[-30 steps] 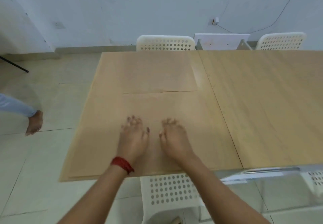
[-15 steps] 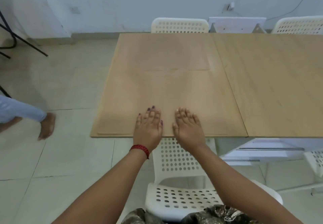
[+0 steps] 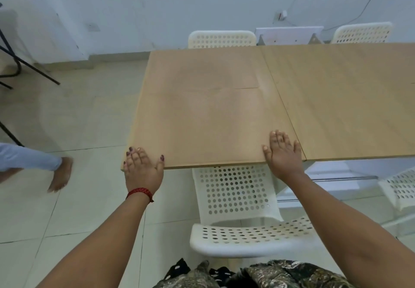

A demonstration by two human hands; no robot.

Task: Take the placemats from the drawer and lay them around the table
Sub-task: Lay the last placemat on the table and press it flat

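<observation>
Both hands are sliding apart from the middle, the left hand (image 3: 143, 171) and right hand (image 3: 284, 155) now pressing, grip spread flat, on the near corners of the placemat (image 3: 202, 126), which is lying along the counter's (image 3: 348, 96) near edge, seemingly getting its final smoothing.

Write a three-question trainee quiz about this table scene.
1. True or false: the left hand and the right hand both lie flat on the near placemat.
2. What stands by the near edge of the table, between the hands? A) white chair B) wooden stool C) open drawer
3. Fill in: the red band is on the ___ wrist.
Key: 1 true; 2 A; 3 left.
</observation>
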